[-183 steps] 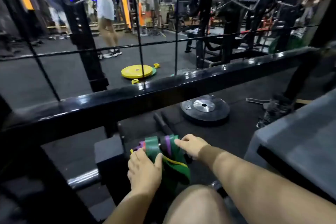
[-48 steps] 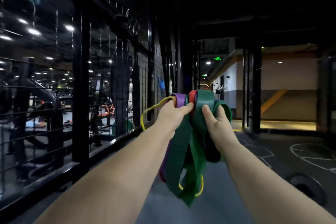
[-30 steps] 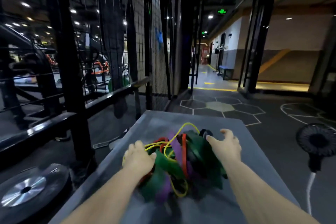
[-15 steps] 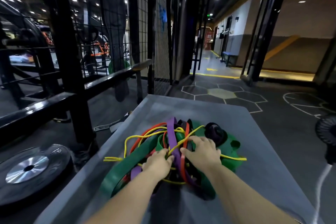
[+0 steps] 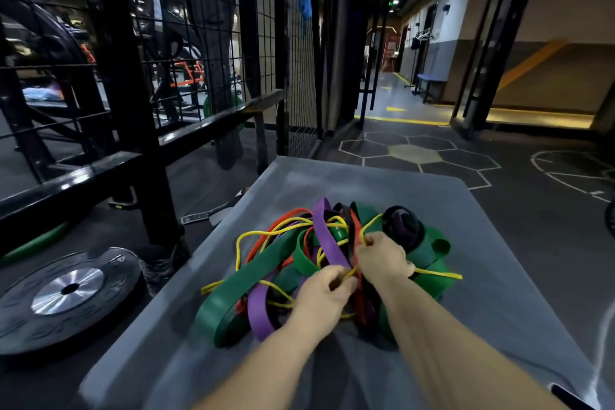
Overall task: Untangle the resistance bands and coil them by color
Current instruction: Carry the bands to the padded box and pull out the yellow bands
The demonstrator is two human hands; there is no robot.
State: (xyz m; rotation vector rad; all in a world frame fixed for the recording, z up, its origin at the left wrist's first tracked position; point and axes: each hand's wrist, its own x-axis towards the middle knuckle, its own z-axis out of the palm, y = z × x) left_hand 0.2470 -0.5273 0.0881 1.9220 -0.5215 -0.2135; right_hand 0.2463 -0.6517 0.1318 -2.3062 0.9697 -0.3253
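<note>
A tangled heap of resistance bands lies on a grey box top (image 5: 366,183). It holds wide green bands (image 5: 233,289), purple bands (image 5: 327,243), thin yellow bands (image 5: 243,240), red bands (image 5: 289,215) and a black band (image 5: 399,216). My left hand (image 5: 326,296) sits at the near side of the heap and pinches a thin yellow band. My right hand (image 5: 382,258) is just beyond it, fingers curled round a yellow band near a red one. Both hands are close together in the middle of the heap.
A black weight plate (image 5: 66,289) lies on the floor at left, beside a black steel rack (image 5: 139,130) and mesh fence. Dark floor with hexagon markings (image 5: 416,153) stretches beyond the box. A white cable (image 5: 599,366) hangs at the right edge.
The bundle went from held in the air to spread on the grey box. Since half a second ago both hands have closed on the yellow band in the heap's middle.
</note>
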